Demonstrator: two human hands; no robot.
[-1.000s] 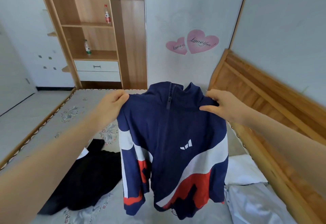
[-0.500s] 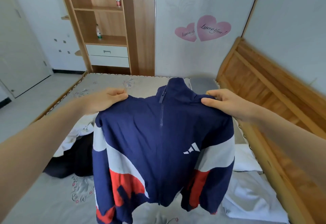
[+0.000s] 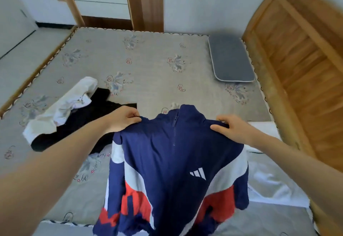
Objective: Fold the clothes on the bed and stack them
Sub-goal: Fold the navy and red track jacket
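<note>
Jacket (image 3: 167, 161) hem cut off at bottom edge. Left hand (image 3: 122, 118) and right hand (image 3: 230, 130) each pinched one shoulder; jacket hung between and below them.

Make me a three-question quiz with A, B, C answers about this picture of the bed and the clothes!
1. Where is the grey pillow? A far right of the bed B on the floor C under the jacket
2. What colour is most of the jacket? A green B navy C yellow
3. How is the jacket held? A by its shoulders B by one sleeve C not held

Answers: 1 A, it lies by the headboard. 2 B, navy with white and red. 3 A, the left hand and right hand each pinch a shoulder.
</note>
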